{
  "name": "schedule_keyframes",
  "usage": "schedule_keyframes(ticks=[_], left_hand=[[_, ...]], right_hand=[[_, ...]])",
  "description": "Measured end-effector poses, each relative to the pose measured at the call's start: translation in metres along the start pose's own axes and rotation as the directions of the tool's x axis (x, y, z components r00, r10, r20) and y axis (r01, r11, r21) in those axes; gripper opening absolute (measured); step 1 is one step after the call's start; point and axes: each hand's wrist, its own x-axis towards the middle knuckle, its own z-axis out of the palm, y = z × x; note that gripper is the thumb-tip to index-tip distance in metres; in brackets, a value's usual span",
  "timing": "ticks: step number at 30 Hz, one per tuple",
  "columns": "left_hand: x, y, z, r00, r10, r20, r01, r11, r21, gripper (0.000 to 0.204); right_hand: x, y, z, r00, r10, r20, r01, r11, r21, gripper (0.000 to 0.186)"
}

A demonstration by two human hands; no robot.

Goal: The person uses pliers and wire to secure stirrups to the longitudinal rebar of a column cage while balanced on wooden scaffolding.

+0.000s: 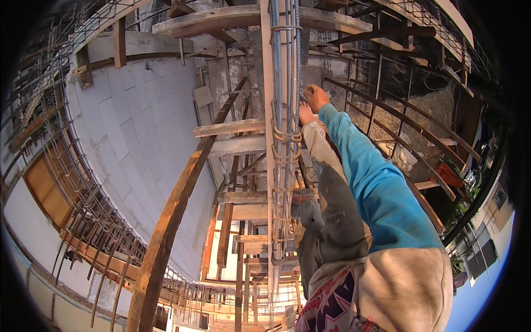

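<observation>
vertical rebar cage (285, 110): grey bars with rusty ties, centre frame. right hand (316, 97) and left hand (305, 114) touch it; finger state cannot be told. block wall (138, 138) left; timber brace (177, 205) leans alongside.

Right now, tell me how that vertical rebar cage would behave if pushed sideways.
The rebar cage would probably flex slightly rather than flop: its long steel bars are bound by wire ties. It likely feels heavy and hard to shift, since it runs tall beside the timber post. Both hands, right and left, rest against it.
</observation>
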Motion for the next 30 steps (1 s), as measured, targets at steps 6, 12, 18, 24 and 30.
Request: schedule_keyframes(ticks=[6, 12, 18, 24, 30], left_hand=[[-0.022, 0.022, 0.016, 1.000, -0.006, -0.001, 0.006, 0.996, 0.092, 0.028], [-0.030, 0.016, 0.049, 0.990, 0.122, -0.067, -0.121, 0.993, 0.016, 0.030], [-0.004, -0.010, 0.032, 0.988, 0.124, 0.087, -0.119, 0.991, -0.064, 0.026], [0.015, -0.016, 0.028, 0.701, 0.433, 0.567, -0.168, 0.873, -0.459, 0.023], [-0.021, 0.019, 0.048, 0.970, 0.144, 0.194, -0.166, 0.981, 0.099, 0.068]], right_hand=[[-0.101, 0.051, 0.074, 1.000, -0.004, -0.020, 0.011, 0.929, 0.369, 0.050], [-0.141, 0.006, 0.027, 0.989, -0.142, -0.044, 0.144, 0.989, 0.044, 0.064], [-0.116, 0.023, 0.011, 0.950, -0.287, 0.126, 0.288, 0.958, 0.012, 0.061], [-0.088, 0.036, 0.017, 0.912, -0.392, 0.122, 0.411, 0.862, -0.296, 0.065], [-0.086, 0.032, 0.013, 0.965, -0.223, 0.138, 0.250, 0.940, -0.230, 0.073]])
